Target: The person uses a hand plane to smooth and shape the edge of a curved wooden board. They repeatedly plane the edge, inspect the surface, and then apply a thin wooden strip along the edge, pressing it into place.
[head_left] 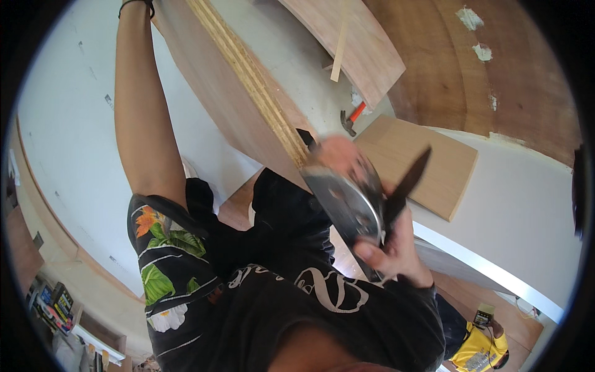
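Note:
A metal hand plane [350,204] with a dark handle [409,180] is gripped by my right hand [396,248], thumb over its near end. The plane is blurred by motion, and a skin-toned rounded shape over its far end is too smeared to make out. That far end meets the pale, layered edge [254,77] of a long wooden panel [211,93] slanting away to the upper left. My left arm [145,118] stretches along the panel's left side to the top of the picture. Beyond the black wristband, the left hand is cut off.
An orange-handled hammer [352,119] lies behind a light brown board [421,161] on a white surface [514,186]. Farther back are a plywood sheet [372,56] with a thin strip [340,46] and a brown wood wall [434,80]. A person in yellow [477,350] is at lower right.

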